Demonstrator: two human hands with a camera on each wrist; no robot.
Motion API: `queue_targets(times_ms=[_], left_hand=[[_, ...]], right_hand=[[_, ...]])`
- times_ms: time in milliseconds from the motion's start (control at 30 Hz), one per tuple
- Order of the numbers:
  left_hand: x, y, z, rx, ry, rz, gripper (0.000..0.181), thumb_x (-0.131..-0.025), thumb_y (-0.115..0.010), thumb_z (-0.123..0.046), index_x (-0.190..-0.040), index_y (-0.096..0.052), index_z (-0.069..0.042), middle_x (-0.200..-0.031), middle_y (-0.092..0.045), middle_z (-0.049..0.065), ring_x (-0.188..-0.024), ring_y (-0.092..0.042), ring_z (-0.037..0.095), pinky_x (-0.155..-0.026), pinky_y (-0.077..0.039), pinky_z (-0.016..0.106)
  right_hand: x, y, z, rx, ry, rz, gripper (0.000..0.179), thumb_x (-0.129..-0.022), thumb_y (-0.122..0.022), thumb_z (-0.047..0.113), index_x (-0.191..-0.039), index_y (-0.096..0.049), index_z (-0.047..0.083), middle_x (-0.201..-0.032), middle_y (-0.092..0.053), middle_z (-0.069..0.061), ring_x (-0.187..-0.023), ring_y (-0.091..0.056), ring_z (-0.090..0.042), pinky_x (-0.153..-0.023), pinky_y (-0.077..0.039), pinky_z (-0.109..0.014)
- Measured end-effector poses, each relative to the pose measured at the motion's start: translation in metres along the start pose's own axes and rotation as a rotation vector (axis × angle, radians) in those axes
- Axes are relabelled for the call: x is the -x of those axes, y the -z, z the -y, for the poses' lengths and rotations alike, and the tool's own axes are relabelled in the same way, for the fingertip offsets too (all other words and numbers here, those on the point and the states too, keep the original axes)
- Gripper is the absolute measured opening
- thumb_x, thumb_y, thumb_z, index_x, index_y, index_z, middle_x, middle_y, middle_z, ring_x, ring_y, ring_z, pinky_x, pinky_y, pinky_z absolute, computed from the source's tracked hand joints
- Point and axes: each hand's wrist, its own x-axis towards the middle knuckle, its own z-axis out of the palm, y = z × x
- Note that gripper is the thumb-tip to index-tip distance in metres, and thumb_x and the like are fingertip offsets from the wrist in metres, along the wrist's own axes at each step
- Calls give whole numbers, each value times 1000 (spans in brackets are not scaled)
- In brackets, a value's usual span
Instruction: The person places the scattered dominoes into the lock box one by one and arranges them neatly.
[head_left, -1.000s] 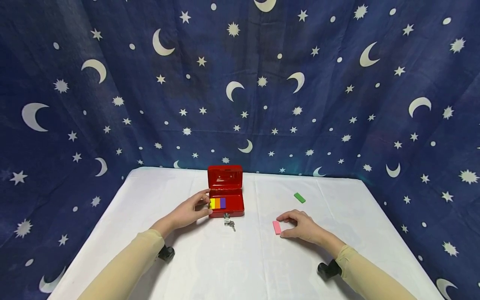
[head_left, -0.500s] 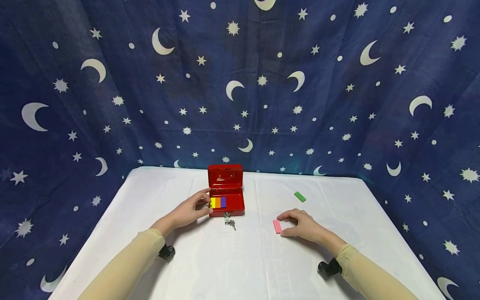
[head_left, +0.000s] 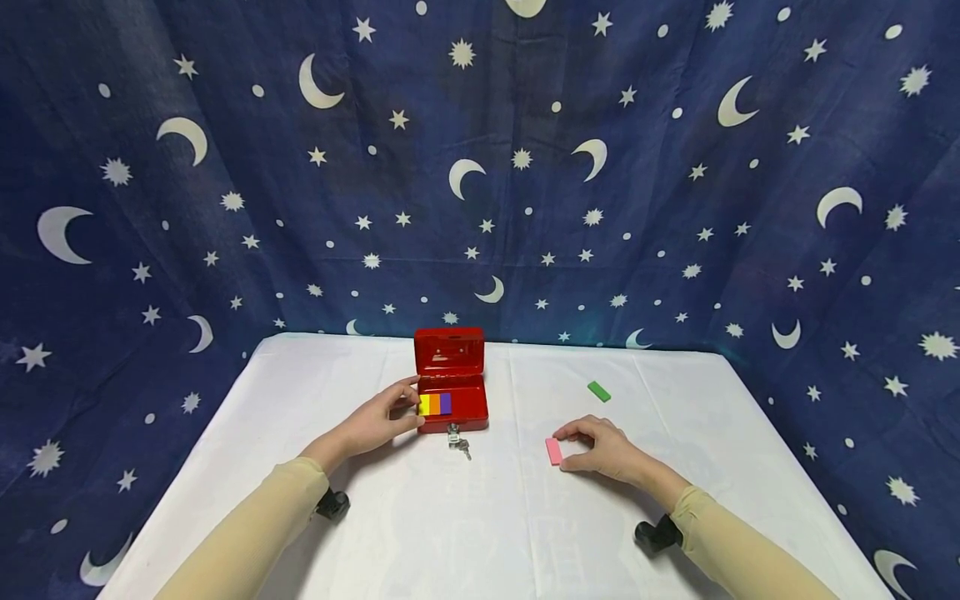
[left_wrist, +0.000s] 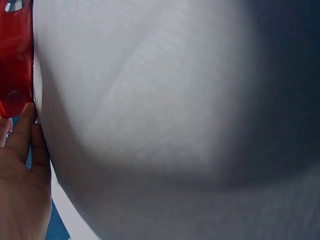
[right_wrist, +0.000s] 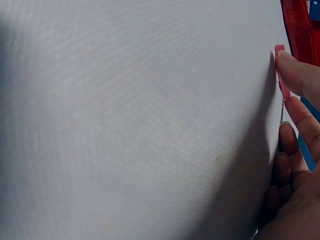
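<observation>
My left hand [head_left: 382, 420] rests against the left side of a red metal cash box [head_left: 470, 402], its fingertips and thumb spread along that wall. The lid stands raised at the back. Inside, yellow, orange and purple rectangular blocks [head_left: 434, 405] lie side by side at the left. A small padlock [head_left: 453, 433] hangs at the front with keys [head_left: 464, 448] beside it. To the right, my right hand [head_left: 604, 453] pinches a flat pink rectangular block [head_left: 553, 452] by its ends, low at the tablecloth. In the right wrist view thumb and forefinger touch the pink block [right_wrist: 282, 72].
A green rectangular block [head_left: 598, 391] lies behind my right hand on the white tablecloth [head_left: 465, 533]. A dark blue curtain [head_left: 480, 208] with moons and stars surrounds the table's back and sides. A black wrist camera [head_left: 656, 536] sits under the right sleeve.
</observation>
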Motion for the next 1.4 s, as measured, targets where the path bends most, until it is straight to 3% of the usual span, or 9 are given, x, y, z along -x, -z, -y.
queue_targets(times_ms=[433,967,1400], left_hand=[[0,0,0,19,-21,4,30,-95,-72,-36,-114,-57,-19,-165,-32,-2,-143,-45,27,-119,-26,59],[1,-1,-1,2,9,-5,31,-94,-72,-38,-115,-57,-21,-165,-32,-5,-143,-44,26,-118,-28,59],[1,0,-1,26,-10,-2,32,-94,-72,-37,-116,-57,-19,-166,-31,-2,-143,-45,28,-118,-27,59]], right_hand=[[-1,0,-1,17,-13,-9,44,-74,-92,36,-112,-74,27,-109,-63,10,-107,-50,-18,-95,-38,-43],[1,-2,-1,42,9,-25,39,-75,-91,36,-110,-74,30,-108,-63,11,-106,-52,-17,-95,-33,-46],[2,-2,1,107,44,-40,37,-78,-89,37,-111,-76,29,-103,-63,14,-98,-52,-13,-88,-38,-40]])
